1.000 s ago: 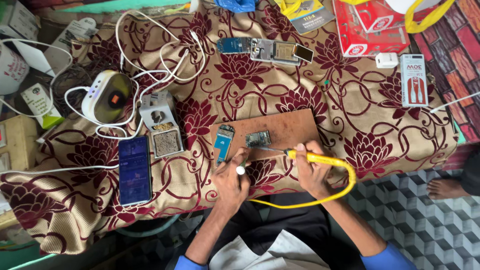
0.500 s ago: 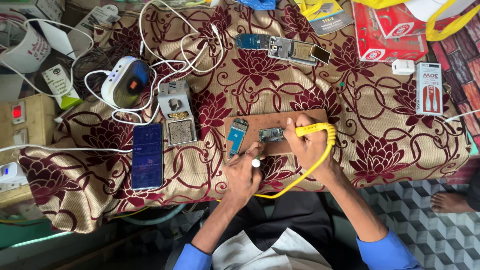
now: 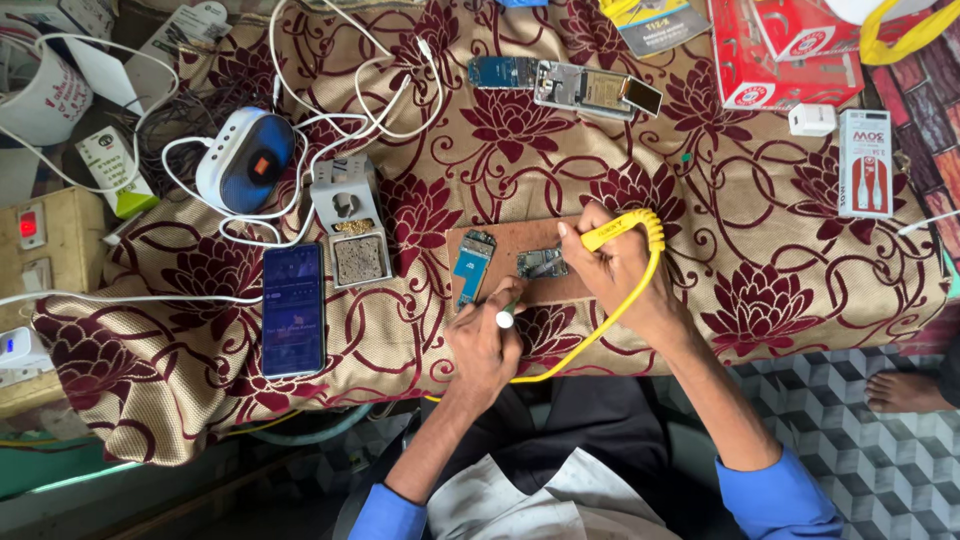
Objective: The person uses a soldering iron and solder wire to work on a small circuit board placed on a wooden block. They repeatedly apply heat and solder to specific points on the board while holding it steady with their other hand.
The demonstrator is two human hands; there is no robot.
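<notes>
My right hand (image 3: 618,272) grips a yellow soldering iron (image 3: 622,228) with a yellow cord; its tip points down at a small circuit board (image 3: 541,264) on a brown wooden board (image 3: 510,240). My left hand (image 3: 485,340) holds a thin white-ended tool (image 3: 506,318) at the wooden board's near edge. A blue phone circuit board (image 3: 472,267) lies on the wooden board, left of the small one.
A floral maroon cloth (image 3: 450,150) covers the table. On it lie a dark smartphone (image 3: 293,309), a soldering stand with brass wool (image 3: 353,235), a blue-white speaker (image 3: 245,160), white cables, an opened phone (image 3: 590,90), red boxes (image 3: 780,50) and a blister pack (image 3: 866,165). A bare foot (image 3: 905,390) rests on the floor at right.
My right hand has swung the soldering iron from the board's near right edge up over the small circuit board. The view has moved closer.
</notes>
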